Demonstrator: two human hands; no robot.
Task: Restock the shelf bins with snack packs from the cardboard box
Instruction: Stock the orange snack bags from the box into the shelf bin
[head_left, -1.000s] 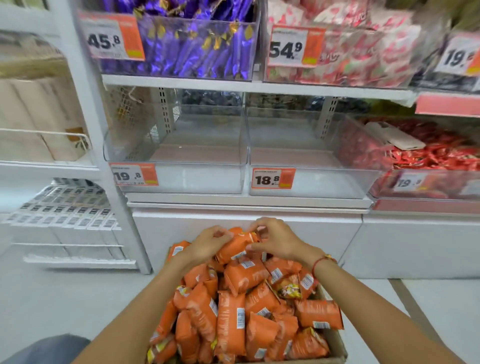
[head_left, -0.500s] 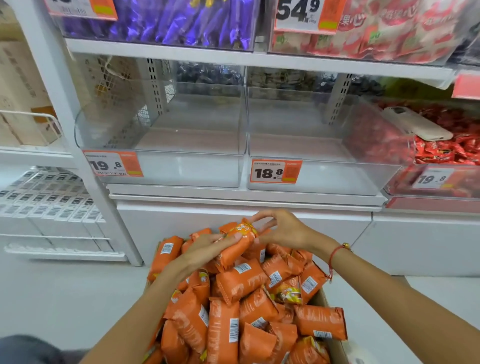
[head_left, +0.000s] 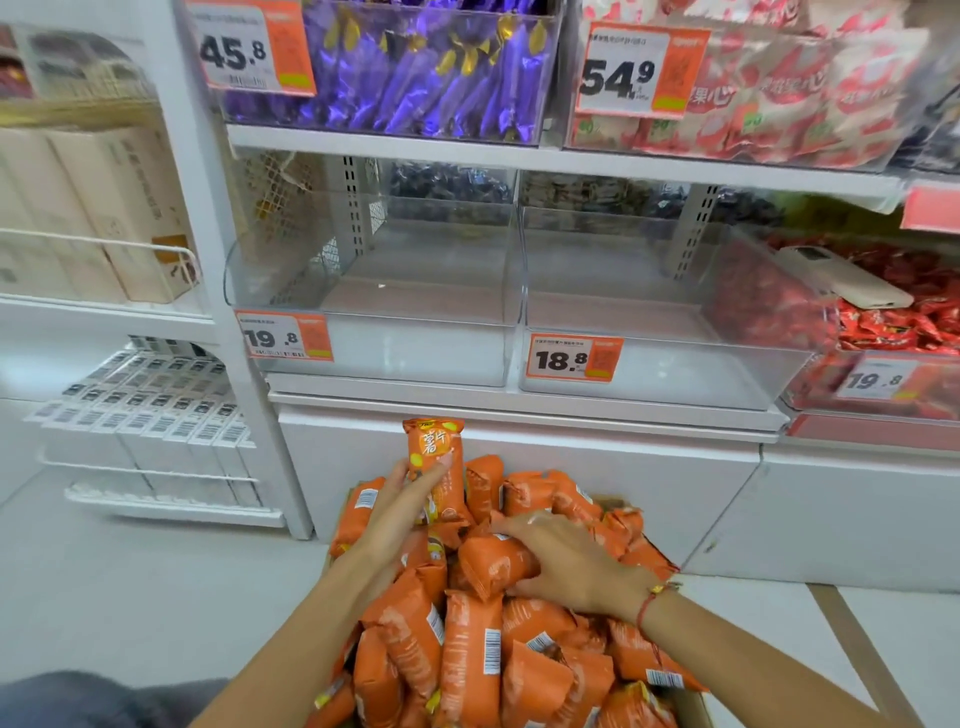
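Far left: white wire rack holding rows of white barcoded boxes, with pale cartons on the tier above. Top shelf, left bin: full of purple wrapped sweets, tagged 45.8; next bin: red-and-white packs, tagged 54.9. Middle shelf: two clear bins side by side, the left one tagged 19.8 and the right one tagged 18.8, nothing visible inside either. Farther right, a clear bin heaped with red packs, a white flat device lying on top of them. Below the shelf, cardboard box on the floor, heaped above its rim with orange snack packs, many barcode-side up. Left hand raised over the far edge of the heap, fingers and thumb curled round one orange pack, held upright with its printed face toward the camera. Right hand low on the pile, fingers spread and curled over another orange pack still lying among the rest; red cord bracelet at that wrist.
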